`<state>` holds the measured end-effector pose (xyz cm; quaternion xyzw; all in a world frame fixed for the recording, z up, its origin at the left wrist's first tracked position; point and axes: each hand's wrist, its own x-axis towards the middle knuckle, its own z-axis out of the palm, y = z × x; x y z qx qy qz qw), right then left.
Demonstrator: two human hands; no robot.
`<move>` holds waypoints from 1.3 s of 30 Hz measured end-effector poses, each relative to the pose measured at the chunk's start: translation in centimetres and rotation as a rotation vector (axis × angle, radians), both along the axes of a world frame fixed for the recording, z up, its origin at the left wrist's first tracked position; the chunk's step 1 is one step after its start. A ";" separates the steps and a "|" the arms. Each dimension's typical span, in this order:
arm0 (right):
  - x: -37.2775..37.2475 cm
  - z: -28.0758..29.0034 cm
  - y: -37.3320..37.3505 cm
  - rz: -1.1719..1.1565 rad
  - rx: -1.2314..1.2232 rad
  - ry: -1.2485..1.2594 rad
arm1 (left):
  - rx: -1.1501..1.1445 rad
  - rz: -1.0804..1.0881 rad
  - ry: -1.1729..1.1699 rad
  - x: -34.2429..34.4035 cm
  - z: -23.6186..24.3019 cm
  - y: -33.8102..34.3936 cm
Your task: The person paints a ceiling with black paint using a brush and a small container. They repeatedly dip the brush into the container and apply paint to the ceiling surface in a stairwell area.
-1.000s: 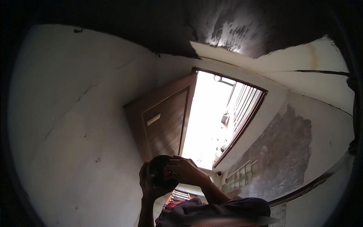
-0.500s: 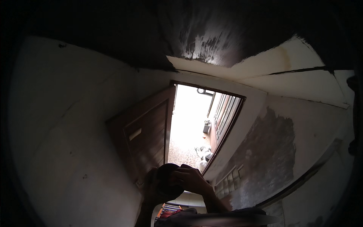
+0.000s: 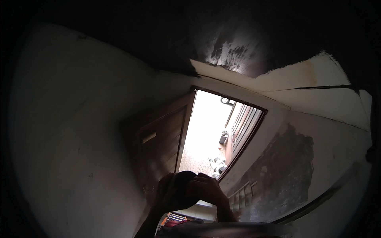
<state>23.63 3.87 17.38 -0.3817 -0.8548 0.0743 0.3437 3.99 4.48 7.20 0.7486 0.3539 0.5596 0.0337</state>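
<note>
Low in the view, in front of the doorway, a dark round object is held between both hands; in this shade I cannot make out its kind. My left hand is closed around its left side. Over its right side bend the fingers of my right hand. Both hands are almost silhouettes, so their finger detail is partly lost.
A brown door stands open on the left of the bright doorway. Overhead, the ceiling is part black, part cream. Dark grey covers part of the right wall. Below my hands is an orange-railed slatted thing, perhaps a ladder.
The view has turned, so the doorway and ceiling sit a little further right and lower. Both hands still hold the dark round object, and my right hand appears slightly further right.
</note>
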 end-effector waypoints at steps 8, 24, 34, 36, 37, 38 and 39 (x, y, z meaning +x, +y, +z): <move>1.1 0.5 0.7 -0.094 -0.171 0.210 | -0.200 0.140 0.305 -1.1 -1.1 1.5; 4.8 1.3 0.6 -0.188 0.200 0.742 | 0.028 0.043 -0.153 -1.0 -0.9 -1.4; 5.3 1.6 1.5 -0.246 0.283 0.946 | -0.029 0.076 -0.115 -1.4 -2.8 -1.7; 5.7 1.3 1.7 -0.243 0.350 0.911 | -0.040 0.106 -0.090 -1.6 -3.2 -1.7; 5.8 1.0 1.8 -0.236 0.414 0.868 | -0.040 0.132 -0.073 -1.6 -3.6 -2.0; 5.9 0.9 1.8 -0.219 0.501 0.803 | -0.015 0.168 -0.065 -1.5 -3.7 -1.9; 5.9 0.8 1.9 -0.278 0.435 0.798 | -0.028 0.165 -0.076 -1.2 -3.9 -2.1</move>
